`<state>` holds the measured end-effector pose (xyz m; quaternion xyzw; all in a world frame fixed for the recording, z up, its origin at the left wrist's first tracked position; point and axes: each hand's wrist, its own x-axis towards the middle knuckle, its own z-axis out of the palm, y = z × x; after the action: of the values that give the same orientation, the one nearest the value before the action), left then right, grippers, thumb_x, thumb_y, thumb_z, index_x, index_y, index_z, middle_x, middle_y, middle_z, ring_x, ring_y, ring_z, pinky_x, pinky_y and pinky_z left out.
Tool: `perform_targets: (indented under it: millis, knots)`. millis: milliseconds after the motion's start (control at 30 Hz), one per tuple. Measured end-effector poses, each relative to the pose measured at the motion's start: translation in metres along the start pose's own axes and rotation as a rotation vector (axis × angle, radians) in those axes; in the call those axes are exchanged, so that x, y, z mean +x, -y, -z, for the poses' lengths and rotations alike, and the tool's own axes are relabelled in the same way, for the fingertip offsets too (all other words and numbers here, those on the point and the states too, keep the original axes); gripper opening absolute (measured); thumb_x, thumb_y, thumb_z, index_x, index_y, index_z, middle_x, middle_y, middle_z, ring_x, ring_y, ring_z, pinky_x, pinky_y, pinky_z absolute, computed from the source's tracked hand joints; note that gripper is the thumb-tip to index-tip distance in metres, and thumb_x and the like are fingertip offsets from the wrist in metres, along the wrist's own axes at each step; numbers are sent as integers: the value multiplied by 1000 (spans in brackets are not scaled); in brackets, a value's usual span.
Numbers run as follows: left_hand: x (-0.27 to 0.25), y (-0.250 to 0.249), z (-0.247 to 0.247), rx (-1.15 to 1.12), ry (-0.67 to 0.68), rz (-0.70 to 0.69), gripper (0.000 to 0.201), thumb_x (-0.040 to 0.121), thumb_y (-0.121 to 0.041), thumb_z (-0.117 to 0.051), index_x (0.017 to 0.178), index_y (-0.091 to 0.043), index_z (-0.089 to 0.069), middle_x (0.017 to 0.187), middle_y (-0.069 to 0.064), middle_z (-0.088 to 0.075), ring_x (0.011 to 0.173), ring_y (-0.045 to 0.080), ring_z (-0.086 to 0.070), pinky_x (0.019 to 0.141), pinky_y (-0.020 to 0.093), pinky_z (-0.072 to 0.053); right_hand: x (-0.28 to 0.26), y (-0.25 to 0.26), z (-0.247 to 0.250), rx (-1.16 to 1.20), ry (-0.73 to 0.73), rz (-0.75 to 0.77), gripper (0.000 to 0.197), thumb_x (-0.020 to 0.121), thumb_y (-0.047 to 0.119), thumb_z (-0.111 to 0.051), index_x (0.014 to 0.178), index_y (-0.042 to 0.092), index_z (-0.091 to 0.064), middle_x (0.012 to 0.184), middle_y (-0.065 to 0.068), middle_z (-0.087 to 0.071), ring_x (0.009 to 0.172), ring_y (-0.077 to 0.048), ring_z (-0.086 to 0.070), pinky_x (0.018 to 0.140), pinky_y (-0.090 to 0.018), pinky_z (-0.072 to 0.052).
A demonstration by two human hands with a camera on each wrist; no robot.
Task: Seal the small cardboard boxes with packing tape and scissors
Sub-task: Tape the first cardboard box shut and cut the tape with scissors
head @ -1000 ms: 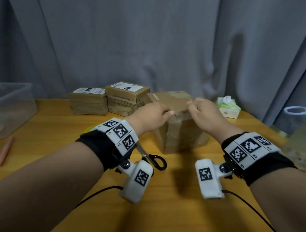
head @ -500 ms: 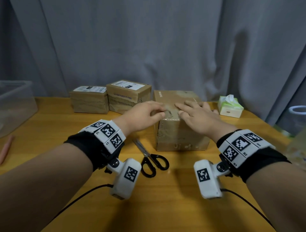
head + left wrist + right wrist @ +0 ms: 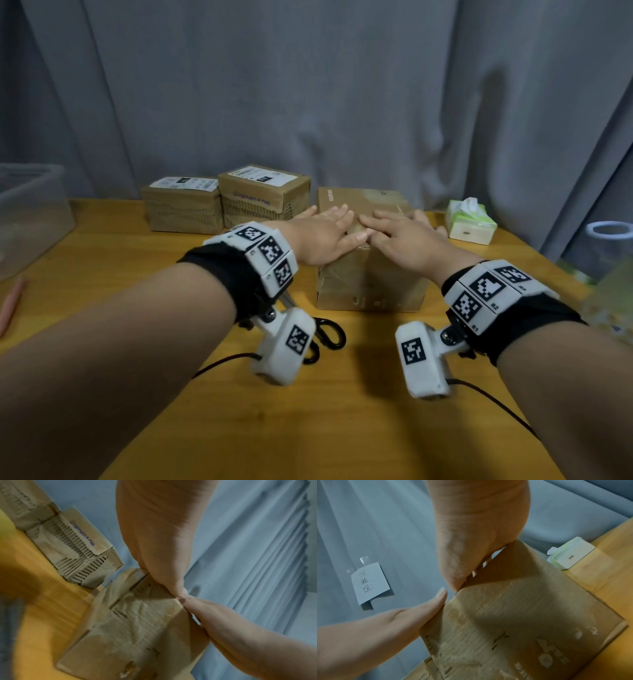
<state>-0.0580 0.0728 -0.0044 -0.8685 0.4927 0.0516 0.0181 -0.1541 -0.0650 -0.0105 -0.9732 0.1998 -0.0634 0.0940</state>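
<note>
The cardboard box is matt brown, its taped face crinkled and faintly glossy. The table is smooth yellowish wood. The curtain is matt grey cloth. The scissor handles are glossy black.

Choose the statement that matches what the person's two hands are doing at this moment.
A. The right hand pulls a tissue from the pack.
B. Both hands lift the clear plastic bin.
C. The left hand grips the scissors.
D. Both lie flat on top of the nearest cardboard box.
D: the left hand and right hand lie with fingers straight on the top of the box, while the scissors lie on the table.
</note>
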Motion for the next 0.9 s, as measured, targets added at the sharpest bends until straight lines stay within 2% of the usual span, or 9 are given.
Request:
perform_targets:
  millis: [233, 367, 433, 533, 600, 667, 767, 833, 900]
  knots:
    - [-37, 16, -2, -74, -129, -184, 49, 101, -37, -35, 147, -21, -32, 152, -5, -32, 140, 9, -29, 113, 20, -16, 2, -1, 1, 77, -1, -17, 42, 97, 57, -33, 139, 53, -36, 155, 20, -24, 142, -21, -11, 110, -57, -10]
    - [-45, 19, 1, -77, -302, -182, 36, 96, -41, -46, 115, -21, -69, 110, 3, -71, 90, 14, -67, 86, 36, -51, 1, 0, 1, 80, 2, -30, 47, 95, 60, -34, 141, 50, -36, 155, 18, -24, 144, -25, -10, 110, -60, -11]
    - [-44, 18, 1, -60, -377, -119, 41, 96, -45, -44, 102, -18, -74, 84, 4, -73, 65, 10, -61, 72, 36, -52, 1, 2, 1, 72, -6, -44, 50, 94, 62, -34, 142, 47, -36, 155, 17, -25, 144, -25, -10, 110, -59, -12]
    - [-37, 15, 0, 21, -375, -26, 53, 97, -50, -34, 100, -14, -72, 71, 1, -66, 66, 16, -59, 68, 36, -50, -1, 5, 2, 49, -31, -47, 52, 92, 63, -37, 141, 45, -39, 153, 17, -30, 142, -24, -13, 110, -55, -15]
    - [-31, 18, -2, 36, -328, 38, 56, 98, -53, -27, 109, -15, -67, 81, 1, -66, 80, 20, -60, 70, 35, -48, -6, 7, 1, 39, -68, -11, 50, 92, 61, -41, 139, 42, -44, 149, 16, -38, 140, -25, -18, 110, -49, -18]
    - [-23, 22, -5, 19, -274, 110, 62, 96, -58, -23, 125, -14, -56, 116, 8, -63, 106, 27, -59, 84, 39, -48, -13, 9, -3, 89, -111, 75, 45, 93, 52, -47, 134, 36, -53, 144, 12, -47, 137, -24, -25, 113, -40, -18]
    - [-14, 19, -7, -85, -188, 243, 73, 93, -65, -21, 146, -16, -33, 153, 12, -29, 137, 31, -34, 108, 44, -33, -19, 9, -4, 309, -158, 197, 31, 94, 32, -56, 123, 25, -65, 127, 7, -62, 125, -15, -45, 103, -23, -30]
    - [-10, 21, -9, -264, -151, 307, 71, 92, -66, -25, 150, -24, -21, 157, 12, -18, 142, 32, -22, 113, 43, -22, -14, 1, 2, 361, -244, 153, 29, 93, 26, -59, 121, 22, -66, 121, 2, -64, 116, -14, -50, 97, -24, -37]
    - [-11, 26, -12, -614, -105, 343, 71, 90, -66, -36, 150, -34, -15, 153, 8, -27, 135, 34, -35, 111, 44, -31, -2, -15, 5, 168, -345, -16, 38, 92, 36, -57, 129, 26, -58, 131, -3, -54, 124, -24, -41, 102, -34, -33]
